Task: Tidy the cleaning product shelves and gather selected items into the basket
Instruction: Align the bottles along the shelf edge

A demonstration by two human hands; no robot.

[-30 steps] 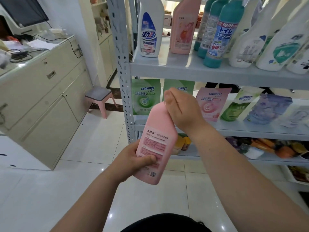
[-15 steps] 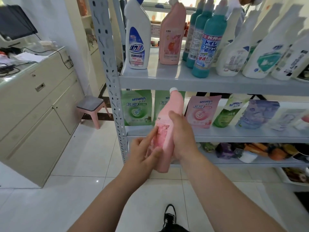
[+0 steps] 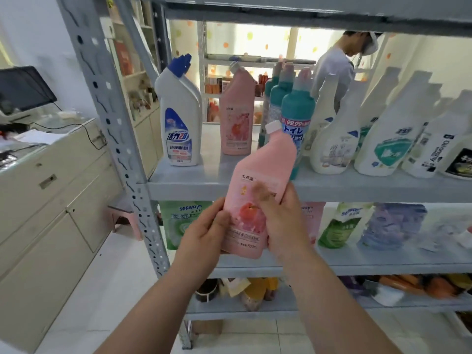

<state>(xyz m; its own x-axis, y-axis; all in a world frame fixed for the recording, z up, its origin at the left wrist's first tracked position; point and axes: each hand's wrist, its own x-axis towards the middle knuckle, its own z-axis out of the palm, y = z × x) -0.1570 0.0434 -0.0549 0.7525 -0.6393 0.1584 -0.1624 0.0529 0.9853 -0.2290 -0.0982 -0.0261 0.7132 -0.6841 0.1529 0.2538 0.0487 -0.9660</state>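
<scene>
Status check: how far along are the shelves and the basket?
Done: the upper shelf looks orderly, bottles upright in a row. In hand: left hand and right hand both grip a pink bottle, held before that shelf near its shelved pink twin. Left: setting it down; no basket is in view, so gathering cannot be judged.

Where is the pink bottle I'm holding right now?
Centre of the head view: the pink bottle is gripped between left hand and right hand, tilted, in front of the bottle shelf, near the shelved pink bottle and teal bottle.
</scene>
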